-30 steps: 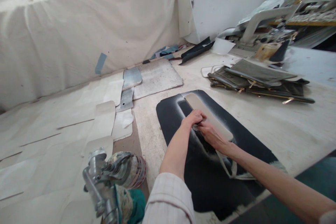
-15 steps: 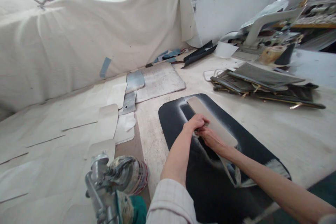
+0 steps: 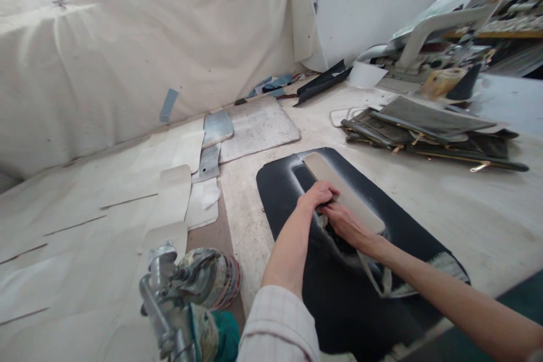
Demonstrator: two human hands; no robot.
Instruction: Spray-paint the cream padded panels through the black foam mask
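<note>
A black sheet of material (image 3: 284, 186) with rounded corners lies on the table, its surface marked with whitish, spray-like haze. A long beige strip (image 3: 352, 198) with rounded ends rests along its upper part, beside a dark recessed area. Both of my hands meet over that recess at the strip's lower edge. My left hand (image 3: 319, 193) has its fingers curled down, pinching the black material. Right below it, my right hand (image 3: 343, 223) is closed too, its fingertips against the left ones. The fingertips are partly hidden.
A metal spray gun (image 3: 163, 288) stands at lower left beside a paint-smeared can (image 3: 229, 280). Flat beige pieces (image 3: 169, 186) cover the left side. A stack of dark zippered pieces (image 3: 428, 130) lies at right, before a sewing machine (image 3: 432, 34). Draped cloth (image 3: 169, 56) hangs behind.
My hands stay at the same place on the black material, with slight finger movement. The recess edge beneath them looks a little lifted. The view has shifted slightly.
</note>
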